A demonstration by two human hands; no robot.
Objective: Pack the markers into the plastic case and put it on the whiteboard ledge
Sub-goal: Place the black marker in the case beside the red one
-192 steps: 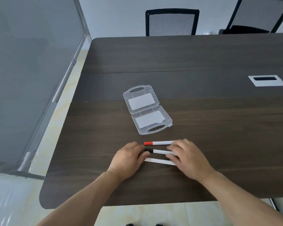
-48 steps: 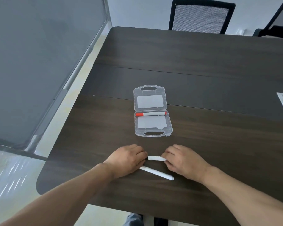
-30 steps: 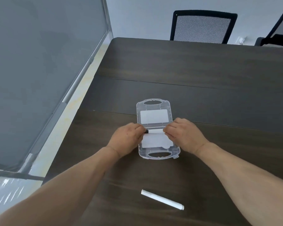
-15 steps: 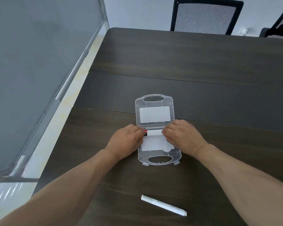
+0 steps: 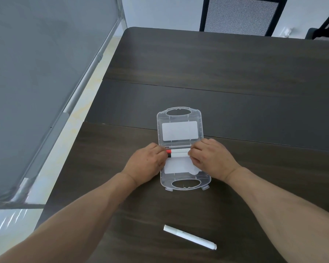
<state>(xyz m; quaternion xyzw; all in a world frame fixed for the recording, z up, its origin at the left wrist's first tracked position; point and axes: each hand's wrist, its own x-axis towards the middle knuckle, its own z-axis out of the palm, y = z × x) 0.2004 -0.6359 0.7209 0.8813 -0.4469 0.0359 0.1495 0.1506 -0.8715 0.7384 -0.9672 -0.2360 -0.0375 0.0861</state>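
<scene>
A clear plastic case (image 5: 180, 114) lies open and flat on the dark table (image 5: 235, 92), lid half away from me. In its near half, close to the hinge, a red-capped marker (image 5: 179, 150) and a black-capped marker (image 5: 179, 154) lie side by side. My left hand (image 5: 146, 166) pinches the black-capped marker's cap end, and my right hand (image 5: 209, 160) pinches its other end, both resting on the case's sides. A third, white marker (image 5: 190, 237) lies loose on the table near me, apart from both hands.
A whiteboard (image 5: 36, 73) with a grey ledge (image 5: 51, 135) stands to the left of the table. Black mesh chairs (image 5: 239, 16) sit at the far side. The table's left edge runs close to the case.
Both hands carried the black-capped marker from the table's near edge into the case, beside the red one. In the last half second they hardly moved. The white marker stayed put.
</scene>
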